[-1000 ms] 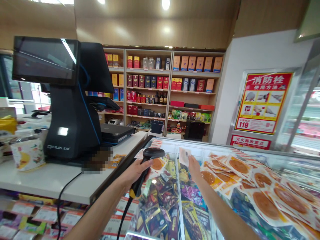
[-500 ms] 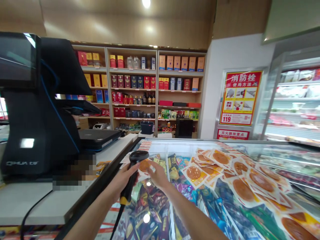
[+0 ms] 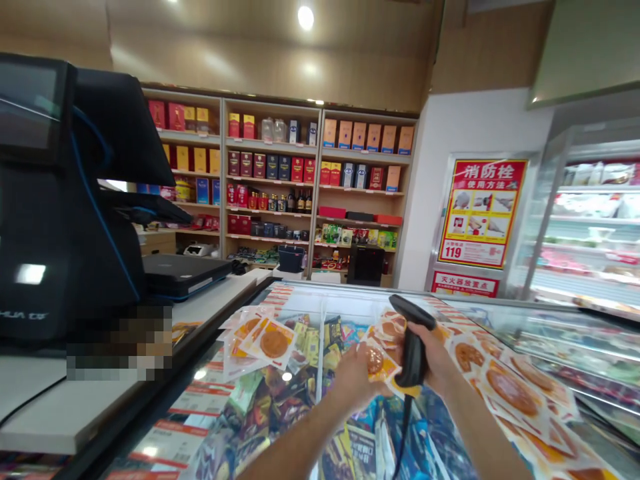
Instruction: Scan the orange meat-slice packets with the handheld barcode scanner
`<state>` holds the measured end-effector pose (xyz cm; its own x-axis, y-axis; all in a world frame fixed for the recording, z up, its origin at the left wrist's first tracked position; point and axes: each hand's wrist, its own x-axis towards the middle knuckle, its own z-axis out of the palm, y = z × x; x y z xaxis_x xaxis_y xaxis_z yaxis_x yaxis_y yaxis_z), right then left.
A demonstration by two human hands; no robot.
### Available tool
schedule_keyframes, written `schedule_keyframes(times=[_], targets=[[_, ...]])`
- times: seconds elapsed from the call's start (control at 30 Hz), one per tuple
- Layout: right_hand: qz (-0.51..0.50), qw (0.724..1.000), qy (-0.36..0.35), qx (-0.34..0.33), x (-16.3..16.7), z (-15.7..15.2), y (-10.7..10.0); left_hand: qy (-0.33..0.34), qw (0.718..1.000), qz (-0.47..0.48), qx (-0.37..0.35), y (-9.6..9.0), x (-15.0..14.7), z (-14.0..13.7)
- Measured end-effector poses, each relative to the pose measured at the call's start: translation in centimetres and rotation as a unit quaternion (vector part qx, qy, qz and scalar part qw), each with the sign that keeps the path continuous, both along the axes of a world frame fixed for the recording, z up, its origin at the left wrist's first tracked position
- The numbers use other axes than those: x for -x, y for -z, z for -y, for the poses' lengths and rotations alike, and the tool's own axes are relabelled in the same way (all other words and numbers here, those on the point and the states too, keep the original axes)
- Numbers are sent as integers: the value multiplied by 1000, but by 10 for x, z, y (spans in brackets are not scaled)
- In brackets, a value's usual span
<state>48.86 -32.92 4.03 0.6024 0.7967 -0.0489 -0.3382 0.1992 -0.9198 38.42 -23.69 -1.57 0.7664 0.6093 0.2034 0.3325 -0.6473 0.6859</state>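
Observation:
My right hand (image 3: 433, 353) is wrapped round the handle of a black barcode scanner (image 3: 414, 350), its head up and its cord hanging down. Just left of it, my left hand (image 3: 353, 373) grips the near left side of a clear packet with an orange-brown round patty (image 3: 375, 360). Other patty packets (image 3: 390, 328) lie behind it, partly covered by the scanner. A small overlapping group of patty packets (image 3: 274, 341) rests on the freezer glass to the left. More patty packets (image 3: 513, 387) are spread over the glass on the right.
Under me is a chest freezer with a glass top (image 3: 200, 407) and colourful ice-cream wrappers inside. A black checkout terminal (image 3: 65, 200) stands on the white counter (image 3: 45, 407) at left. Shelves of boxes (image 3: 270, 167) and a red fire-hydrant poster (image 3: 483, 213) are behind.
The scanner has passed from my left hand to my right and moved right. Both hands have shifted right, leaving packets on the left glass. My left hand now grips a packet on the right.

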Motion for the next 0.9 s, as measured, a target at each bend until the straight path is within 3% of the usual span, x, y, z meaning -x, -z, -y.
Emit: schedule_keyframes(times=[0.1, 0.2, 0.4, 0.57, 0.73, 0.9], targets=[[-7, 999, -10, 47, -15, 11, 8, -45, 997, 56, 29, 17, -14, -7], [0, 997, -31, 64, -12, 12, 13, -68, 990, 93, 80, 18, -12, -35], [4, 992, -93, 81, 15, 4, 19, -137, 939, 218, 227, 4, 28, -102], [19, 983, -122, 135, 32, -3, 27, -148, 900, 288, 291, 5, 54, -114], [23, 982, -118, 145, 41, -4, 21, -163, 901, 289, 281, 9, 64, -115], [24, 989, -94, 113, 43, -5, 21, -230, 934, 206, 178, 8, 81, -124]])
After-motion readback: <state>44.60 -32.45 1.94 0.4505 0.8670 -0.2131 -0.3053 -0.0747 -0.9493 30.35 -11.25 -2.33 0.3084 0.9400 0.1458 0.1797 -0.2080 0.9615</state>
